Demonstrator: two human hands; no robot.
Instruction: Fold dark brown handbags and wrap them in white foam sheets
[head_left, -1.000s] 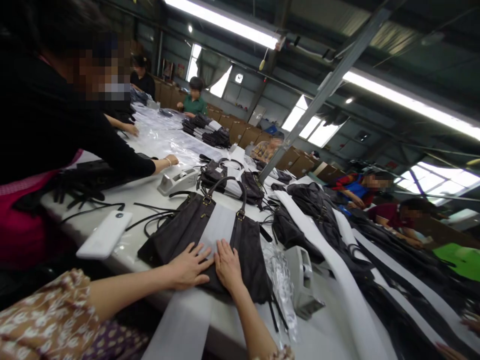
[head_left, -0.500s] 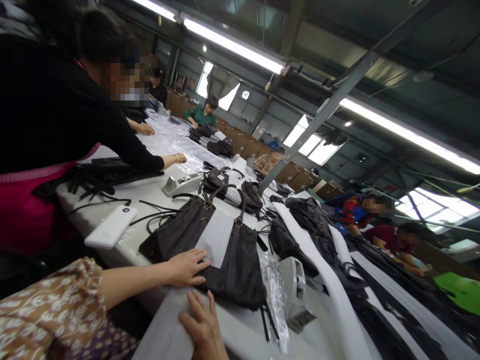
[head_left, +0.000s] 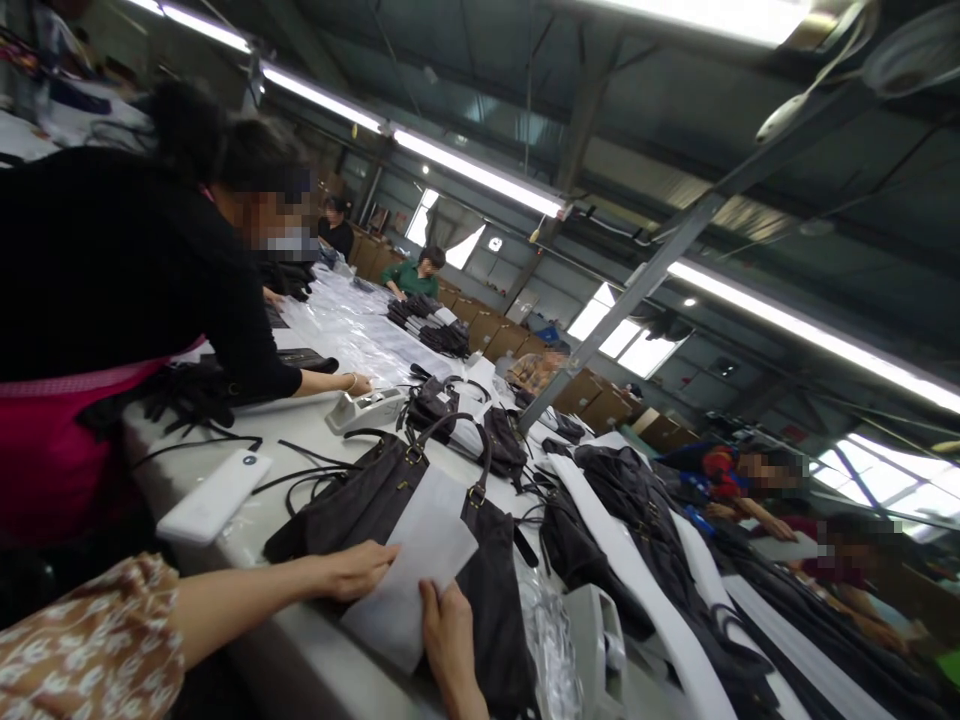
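Observation:
A dark grey handbag [head_left: 337, 505] lies on the table in front of me, its two handles pointing away. Over its middle is a whitish paper sheet [head_left: 412, 575], tilted and slightly bent. My left hand [head_left: 364, 570] pinches the sheet at its left edge, fingers closed. At the lower right edge, my right hand [head_left: 450, 630] grips the same sheet with the thumb on top. Part of the handbag's front is hidden under the paper and my hands.
A white phone-like device [head_left: 215, 497] lies at the table edge on the left. Tape dispensers [head_left: 367, 408] stand beyond and right of the handbag. Crumpled clear plastic [head_left: 551, 630] and more dark bags [head_left: 630, 490] lie to the right. A co-worker in black sleeves [head_left: 247, 330] leans in at left.
Both hands were flat, the left on the handbag and the right on paper at the table edge. Now they hold a sheet over the handbag. The view has tipped upward slightly.

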